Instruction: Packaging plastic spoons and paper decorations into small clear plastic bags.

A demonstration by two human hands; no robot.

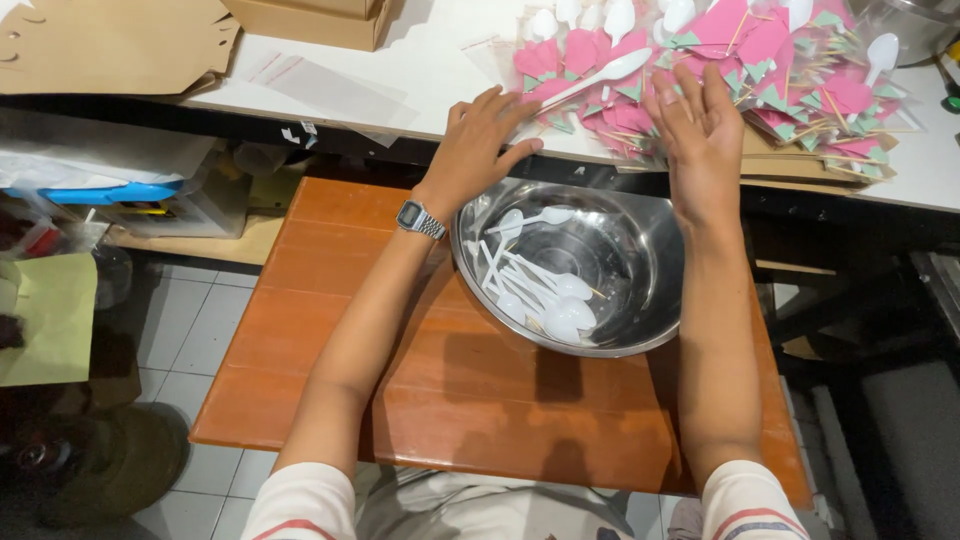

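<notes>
My left hand [478,145], with a grey wristwatch [420,219] on its wrist, rests fingers apart at the white table's front edge, touching the left side of a heap of pink and green paper toppers on sticks [740,70]. My right hand [703,135] is flat and spread on the same heap, holding nothing. A white plastic spoon [600,77] lies on the heap between my hands. Below them a steel bowl [640,215] sits on a brown wooden stool [330,330] and holds several white plastic spoons [535,285].
More white spoons [620,15] lie at the back of the white table [430,70]. Clear plastic sleeves [330,90] and brown cardboard pieces [110,45] sit at the left. Another steel bowl [915,25] stands at the far right. Clutter fills the tiled floor at left.
</notes>
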